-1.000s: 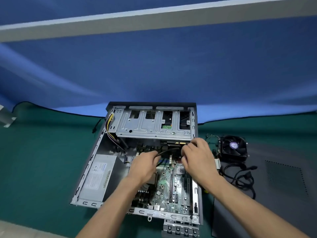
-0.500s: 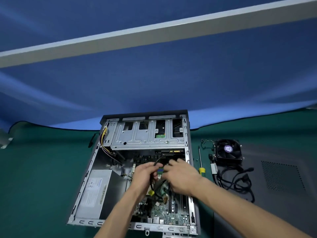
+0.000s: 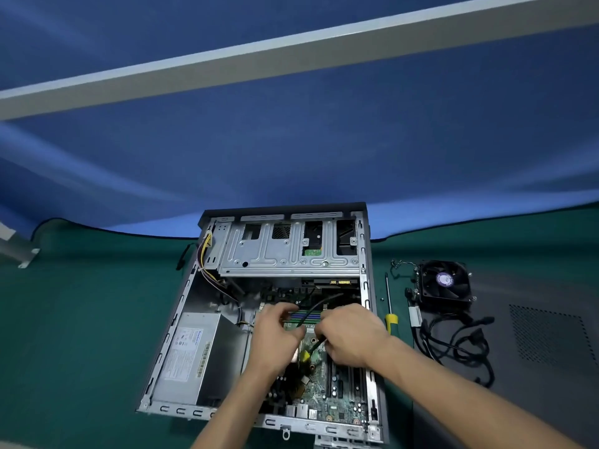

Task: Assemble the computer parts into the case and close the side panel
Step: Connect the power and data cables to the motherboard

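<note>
one open grey sheet-metal computer case [image 3: 366, 286] lies flat on the dark green table mat [image 3: 81, 335], side panel off. inside it: one green circuit motherboard [image 3: 327, 396] at near right, one silver box-shaped power supply [image 3: 191, 354] with a printed label at near left, one perforated, ribbed silver drive cage [image 3: 288, 251] across the far end. two hands work over the board's middle. the left hand [image 3: 275, 338] has its fingers curled around a thin black cable [image 3: 311, 311], which arcs up from the board. the right hand [image 3: 350, 338] has its fingers curled tight, pinching the same cable's lower run near a small yellow connector [image 3: 304, 354]. to the right of the case, apart from it: one screwdriver with yellow handle and slim metal shaft [image 3: 390, 314], one square black cooling fan [image 3: 447, 283] with purple hub sticker, one tangled bundle of black leads [image 3: 460, 348], and one flat dark grey side panel with a dotted vent grid [image 3: 547, 335]. open mat lies wide to the left of the case; the right side is crowded.
</note>
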### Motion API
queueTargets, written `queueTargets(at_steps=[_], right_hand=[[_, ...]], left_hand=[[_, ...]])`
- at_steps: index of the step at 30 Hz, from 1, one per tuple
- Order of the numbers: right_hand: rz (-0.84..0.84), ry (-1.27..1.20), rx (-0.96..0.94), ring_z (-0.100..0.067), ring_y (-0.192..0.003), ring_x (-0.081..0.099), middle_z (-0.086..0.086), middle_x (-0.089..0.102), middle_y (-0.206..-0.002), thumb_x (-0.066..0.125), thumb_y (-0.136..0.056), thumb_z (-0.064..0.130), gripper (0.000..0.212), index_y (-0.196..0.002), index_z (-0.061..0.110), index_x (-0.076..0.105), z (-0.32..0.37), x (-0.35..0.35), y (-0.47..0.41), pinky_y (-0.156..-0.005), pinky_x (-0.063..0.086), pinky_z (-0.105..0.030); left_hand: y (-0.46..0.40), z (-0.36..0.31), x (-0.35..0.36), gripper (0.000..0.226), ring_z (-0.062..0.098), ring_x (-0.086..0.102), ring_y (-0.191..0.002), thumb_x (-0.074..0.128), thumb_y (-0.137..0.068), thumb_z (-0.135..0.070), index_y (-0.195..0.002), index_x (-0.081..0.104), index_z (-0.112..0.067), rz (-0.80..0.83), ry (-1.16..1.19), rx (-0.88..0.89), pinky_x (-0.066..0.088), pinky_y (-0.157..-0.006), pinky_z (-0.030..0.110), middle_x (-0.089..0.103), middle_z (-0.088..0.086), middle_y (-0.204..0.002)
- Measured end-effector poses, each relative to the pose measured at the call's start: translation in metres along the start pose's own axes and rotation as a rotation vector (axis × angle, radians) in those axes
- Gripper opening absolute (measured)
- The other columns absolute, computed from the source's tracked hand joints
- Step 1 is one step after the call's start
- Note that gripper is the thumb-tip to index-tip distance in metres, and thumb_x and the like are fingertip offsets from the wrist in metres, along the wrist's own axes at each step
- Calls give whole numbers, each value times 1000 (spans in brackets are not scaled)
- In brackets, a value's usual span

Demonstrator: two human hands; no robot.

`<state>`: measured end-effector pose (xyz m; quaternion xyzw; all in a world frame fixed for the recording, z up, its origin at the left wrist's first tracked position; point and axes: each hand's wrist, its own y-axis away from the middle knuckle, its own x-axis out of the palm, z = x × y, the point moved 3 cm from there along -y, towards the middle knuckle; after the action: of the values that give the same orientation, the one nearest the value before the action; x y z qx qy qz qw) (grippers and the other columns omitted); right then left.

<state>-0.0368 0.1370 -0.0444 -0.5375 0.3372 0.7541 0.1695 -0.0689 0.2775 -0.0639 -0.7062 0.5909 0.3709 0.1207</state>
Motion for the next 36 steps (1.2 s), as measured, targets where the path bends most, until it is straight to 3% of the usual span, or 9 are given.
queueTargets(at_steps=[4, 10, 13, 17, 19, 22, 25, 28, 36], right_hand=[[10, 71, 38, -29, -90, 61, -8, 63, -100, 51, -86, 10, 20, -99, 9, 66, 2, 3, -1, -75, 50, -37], [-139, -25, 67, -27, -83, 62, -5, 59, -104, 43, -92, 17, 24, -104, 10, 63, 0, 4, 2, -68, 50, -37], [-312, -133, 120, -19, -92, 57, -2, 60, -104, 38, -93, 25, 28, -108, 13, 60, -3, 2, 5, -79, 48, -33], [-470, -65, 218, -17, -88, 52, 1, 66, -89, 55, -86, 26, 19, -92, 14, 68, -3, -3, 15, -79, 46, -31], [-604, -61, 315, -19, -83, 56, 1, 66, -84, 72, -73, 21, 13, -83, 13, 70, -2, -5, 23, -76, 50, -33], [-724, -273, 507, -21, -97, 53, -6, 60, -103, 67, -74, 5, 31, -104, 7, 65, -2, 1, 36, -87, 45, -35], [-730, -418, 652, -19, -111, 42, -7, 49, -123, 52, -88, 7, 37, -125, 5, 51, 2, 12, 49, -97, 35, -30], [-701, -622, 854, -14, -97, 45, -3, 41, -130, 43, -98, 25, 37, -133, 13, 41, 7, 25, 60, -81, 39, -29], [-569, -689, 1125, -26, -84, 56, -3, 62, -90, 19, -101, 47, 50, -96, 15, 57, 3, 39, 61, -74, 43, -38]], left_hand=[[5, 7, 8, 7, 10, 56, -70, 65, -85, -15, -83, 64, -21, 268, -194, -17, 41, -59, 16, 61, -7, -76], [12, 30, 13, 15, 13, 62, -76, 58, -92, -22, -84, 65, -11, 449, -611, -25, 43, -65, 21, 67, 5, -88], [12, 27, 13, 25, 0, 55, -53, 57, -94, -23, -70, 60, -16, 462, -348, -52, 41, -51, 14, 62, -5, -66], [15, 24, 16, 16, 12, 57, -50, 57, -93, -9, -78, 60, -5, 549, 117, -197, 50, -53, 25, 63, 6, -65], [17, 25, 17, 11, 14, 60, -55, 58, -90, -1, -79, 61, -1, 613, 164, -197, 53, -57, 27, 63, 9, -69], [19, 26, 21, 10, 17, 62, -62, 53, -88, 10, -83, 61, 6, 681, 158, -173, 55, -61, 27, 63, 13, -75], [21, 24, 26, 12, 21, 63, -70, 50, -88, 11, -89, 62, 9, 747, 77, -100, 55, -62, 27, 64, 17, -83], [20, 19, 34, 21, 24, 62, -70, 48, -87, 11, -79, 63, -2, 844, -26, 14, 54, -66, 33, 65, 18, -83], [10, 24, 68, 13, 19, 67, -89, 63, -85, -2, -96, 68, -7, 1039, -325, 209, 55, -79, 29, 70, 7, -97]])
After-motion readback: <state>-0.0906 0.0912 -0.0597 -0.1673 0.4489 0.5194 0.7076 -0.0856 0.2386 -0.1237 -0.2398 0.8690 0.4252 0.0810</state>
